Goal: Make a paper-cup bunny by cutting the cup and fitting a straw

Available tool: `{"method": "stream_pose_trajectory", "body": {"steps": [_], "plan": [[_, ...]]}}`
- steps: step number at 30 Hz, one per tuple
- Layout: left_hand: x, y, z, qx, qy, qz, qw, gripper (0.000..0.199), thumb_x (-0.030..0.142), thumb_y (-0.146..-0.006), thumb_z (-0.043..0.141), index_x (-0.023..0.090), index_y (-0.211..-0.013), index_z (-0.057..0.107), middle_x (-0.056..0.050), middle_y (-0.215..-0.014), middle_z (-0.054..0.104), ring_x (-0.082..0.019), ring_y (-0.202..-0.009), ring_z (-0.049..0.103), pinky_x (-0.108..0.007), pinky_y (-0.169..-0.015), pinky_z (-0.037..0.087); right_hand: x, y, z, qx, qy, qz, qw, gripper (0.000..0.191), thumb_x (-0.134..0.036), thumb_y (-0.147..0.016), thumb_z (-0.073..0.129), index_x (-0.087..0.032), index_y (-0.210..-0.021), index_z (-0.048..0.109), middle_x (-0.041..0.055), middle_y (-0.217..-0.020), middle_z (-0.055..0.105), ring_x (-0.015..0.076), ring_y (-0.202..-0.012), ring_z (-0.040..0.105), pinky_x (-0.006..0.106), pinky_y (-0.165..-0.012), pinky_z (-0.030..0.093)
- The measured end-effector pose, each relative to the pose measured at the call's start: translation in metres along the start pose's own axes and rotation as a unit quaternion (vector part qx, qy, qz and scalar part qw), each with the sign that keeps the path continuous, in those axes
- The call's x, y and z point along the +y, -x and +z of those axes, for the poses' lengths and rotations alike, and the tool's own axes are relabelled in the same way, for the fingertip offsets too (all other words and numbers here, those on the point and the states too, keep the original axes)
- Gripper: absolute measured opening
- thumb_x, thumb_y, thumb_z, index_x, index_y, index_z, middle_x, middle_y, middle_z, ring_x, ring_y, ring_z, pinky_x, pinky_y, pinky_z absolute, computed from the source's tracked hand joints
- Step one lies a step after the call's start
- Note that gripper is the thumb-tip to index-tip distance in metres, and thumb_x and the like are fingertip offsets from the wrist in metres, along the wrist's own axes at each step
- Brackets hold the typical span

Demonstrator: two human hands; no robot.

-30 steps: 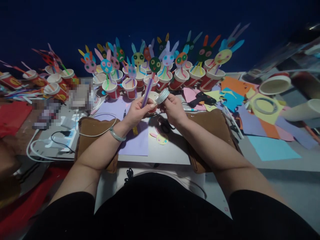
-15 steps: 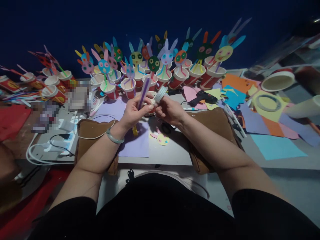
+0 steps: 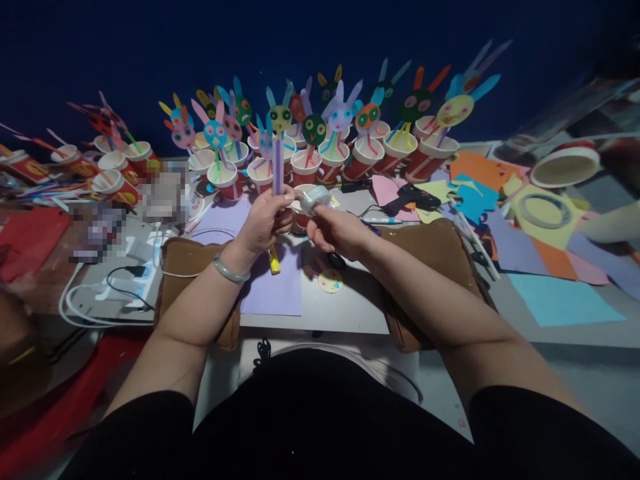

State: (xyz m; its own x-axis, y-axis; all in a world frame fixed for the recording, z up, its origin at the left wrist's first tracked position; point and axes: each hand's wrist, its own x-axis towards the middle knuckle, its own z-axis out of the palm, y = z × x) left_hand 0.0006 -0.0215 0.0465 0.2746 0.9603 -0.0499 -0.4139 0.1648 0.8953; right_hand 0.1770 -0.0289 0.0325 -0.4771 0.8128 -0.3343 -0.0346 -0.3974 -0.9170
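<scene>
My left hand (image 3: 265, 221) is closed around purple straws (image 3: 278, 167), which stand upright above its fingers. Clear tape on a small roll (image 3: 318, 196) is gripped between the thumb and fingers of my right hand (image 3: 343, 232), close to the left fingertips. Behind the two hands stands a paper cup (image 3: 301, 221), partly covered by them. Below lie a yellow paper bunny face (image 3: 331, 281), a yellow-ended object (image 3: 274, 261) and a black loop (image 3: 336, 260) that looks like a scissor handle, mostly hidden by my right hand. Purple paper (image 3: 273, 297) lies under my left hand.
Rows of red-and-white cups (image 3: 223, 181) with paper bunny heads on straws line the back. At right lie a black glue gun (image 3: 413, 199), coloured paper (image 3: 565, 297) and a tape ring (image 3: 545, 210). Brown cushions (image 3: 197, 287) sit under both forearms; a power strip (image 3: 137, 280) is at left.
The straws have turned from slanted to upright as my left hand closed further round them. The tape roll has tipped flatter and lower in my right hand. The view has shifted slightly.
</scene>
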Motion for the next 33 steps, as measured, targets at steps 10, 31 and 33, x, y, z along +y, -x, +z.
{"method": "stream_pose_trajectory", "body": {"steps": [10, 31, 33], "plan": [[0.001, 0.002, -0.002, -0.027, 0.000, -0.034, 0.999, 0.028, 0.026, -0.071, 0.083, 0.019, -0.078, 0.057, 0.012, -0.055, 0.034, 0.001, -0.038, 0.024, -0.014, -0.037, 0.013, 0.006, -0.009, -0.006, 0.120, 0.013, -0.183, 0.976, 0.051, -0.058, -0.074, 0.089, -0.024, -0.088, 0.053, -0.0076, -0.059, 0.061, 0.0065, -0.046, 0.043, 0.019, -0.042, 0.024], [-0.007, 0.001, -0.001, -0.116, -0.033, 0.012, 0.993, 0.029, 0.026, -0.059, 0.086, 0.017, -0.068, 0.060, 0.005, -0.081, 0.066, 0.003, -0.039, 0.034, -0.017, -0.036, 0.017, 0.017, -0.012, -0.019, 0.272, 0.253, -0.386, 0.844, 0.039, -0.052, -0.093, 0.069, -0.029, -0.084, 0.039, -0.0077, -0.062, 0.048, 0.0134, -0.054, 0.052, 0.030, -0.055, 0.039], [-0.007, 0.001, 0.000, -0.117, -0.024, 0.013, 0.993, 0.027, 0.024, -0.057, 0.083, 0.016, -0.066, 0.059, 0.004, -0.087, 0.068, 0.004, -0.038, 0.033, -0.017, -0.035, 0.017, 0.017, -0.010, -0.016, 0.263, 0.239, -0.374, 0.857, 0.041, -0.052, -0.092, 0.071, -0.029, -0.084, 0.037, -0.0081, -0.060, 0.046, 0.0131, -0.052, 0.049, 0.030, -0.054, 0.037]]}}
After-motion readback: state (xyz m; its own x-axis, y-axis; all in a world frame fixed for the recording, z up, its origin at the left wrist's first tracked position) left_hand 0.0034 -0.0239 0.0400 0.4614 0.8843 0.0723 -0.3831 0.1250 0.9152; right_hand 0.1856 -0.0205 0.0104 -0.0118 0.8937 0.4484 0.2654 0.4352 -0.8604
